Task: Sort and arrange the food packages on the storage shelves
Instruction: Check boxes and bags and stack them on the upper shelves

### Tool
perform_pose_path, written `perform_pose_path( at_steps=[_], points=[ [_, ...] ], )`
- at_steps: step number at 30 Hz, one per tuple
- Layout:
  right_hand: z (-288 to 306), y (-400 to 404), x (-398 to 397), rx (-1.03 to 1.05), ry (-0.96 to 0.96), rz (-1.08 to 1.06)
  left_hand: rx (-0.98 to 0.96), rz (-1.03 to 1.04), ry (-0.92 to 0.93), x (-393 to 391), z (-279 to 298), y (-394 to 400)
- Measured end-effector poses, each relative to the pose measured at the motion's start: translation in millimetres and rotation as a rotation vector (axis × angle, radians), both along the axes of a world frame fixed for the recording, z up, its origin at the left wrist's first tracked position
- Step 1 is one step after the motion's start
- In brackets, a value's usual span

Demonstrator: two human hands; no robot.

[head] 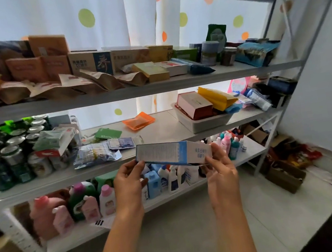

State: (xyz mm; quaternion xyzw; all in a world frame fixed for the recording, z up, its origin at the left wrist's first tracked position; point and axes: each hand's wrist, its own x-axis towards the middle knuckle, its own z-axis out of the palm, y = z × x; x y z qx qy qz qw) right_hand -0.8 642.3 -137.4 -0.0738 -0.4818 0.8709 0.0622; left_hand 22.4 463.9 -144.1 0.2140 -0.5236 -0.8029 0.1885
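Both hands pinch one blue-and-white box (172, 153) at lower centre of the frame: the left hand (129, 181) holds its left end, the right hand (220, 168) its right end, fingers curled round the edges. The box hangs level in front of the middle shelf (161, 130), touching nothing else. The step looks like reading the box to decide its place. Next it needs a bare spot, perhaps beside the grey tray (207, 123) at right or the orange pouch (138, 120).
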Motion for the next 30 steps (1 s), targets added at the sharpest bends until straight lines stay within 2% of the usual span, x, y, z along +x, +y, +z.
perform_pose_path(
  at_steps=[6,14,21,30],
  points=[
    [-4,-16,-2,-0.076,-0.028,0.079,-0.035,0.04,-0.083,7,-6,-22],
    [-9,-23,-12,-0.096,0.067,0.105,-0.065,0.119,-0.096,10,-3,-23],
    [-12,-12,-23,-0.081,0.069,0.096,-0.1,0.066,-0.081,-1,7,-13],
    [-4,16,-35,-0.177,0.046,0.037,-0.038,-0.161,-0.096,-25,1,-1]
  ],
)
